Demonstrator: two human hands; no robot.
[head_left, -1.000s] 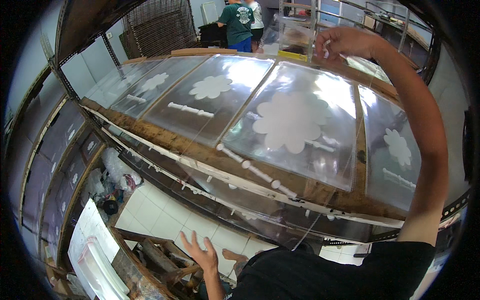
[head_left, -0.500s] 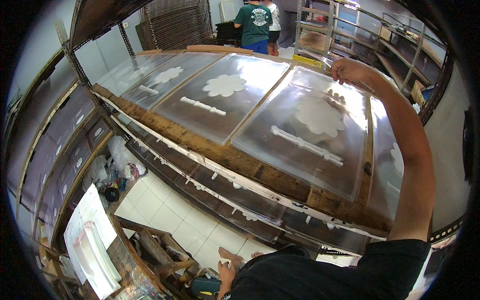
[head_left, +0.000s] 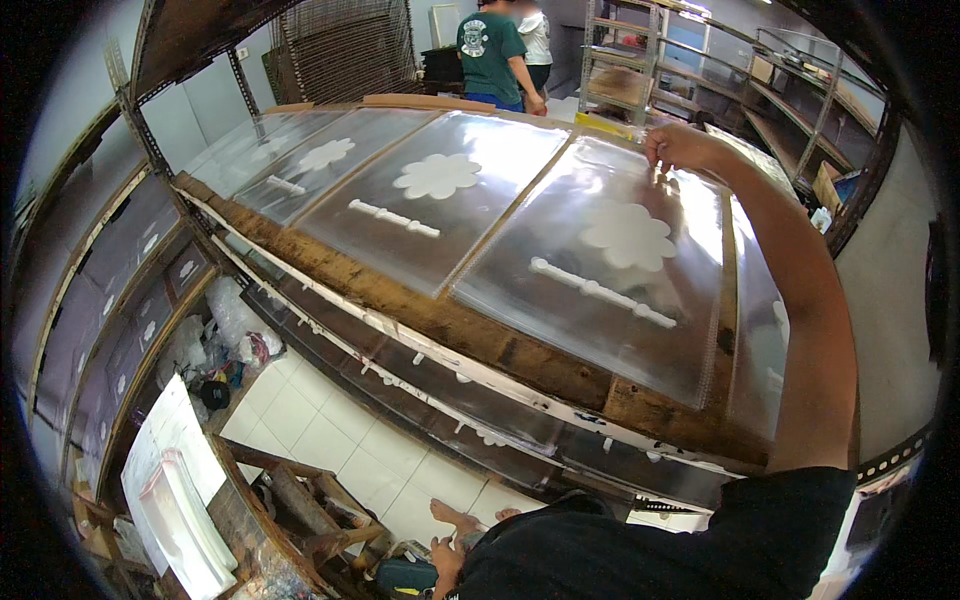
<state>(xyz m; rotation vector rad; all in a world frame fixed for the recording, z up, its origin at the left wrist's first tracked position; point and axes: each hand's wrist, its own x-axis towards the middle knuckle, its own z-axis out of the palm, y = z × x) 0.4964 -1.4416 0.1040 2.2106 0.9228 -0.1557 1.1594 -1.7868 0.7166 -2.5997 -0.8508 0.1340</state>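
My right hand (head_left: pixel 678 149) reaches across to the far edge of a clear plastic sheet (head_left: pixel 560 262) on the rack's top shelf. Its fingers are drawn together, pointing down close over the sheet; what they pinch, if anything, is too small to make out. A white scalloped flower shape (head_left: pixel 628 236) and a white bar-like strip (head_left: pixel 602 292) show on this sheet. To its left, a similar clear sheet (head_left: pixel 490 205) bears the same white shapes. My left hand (head_left: pixel 447 562) hangs low by my side, its fingers loosely apart, holding nothing visible.
Dark wooden strips (head_left: pixel 520 350) border the sheets, with more loaded shelves (head_left: pixel 400 345) beneath. A worn wooden table (head_left: pixel 250 535) with pale sheets (head_left: pixel 175 490) stands lower left. Metal shelving (head_left: pixel 615 60) and two people, one in a green shirt (head_left: pixel 490 55), are in the background.
My right hand has come down slightly, closer to the sheet's far edge. The person in green has turned and shifted left. My left hand stays low.
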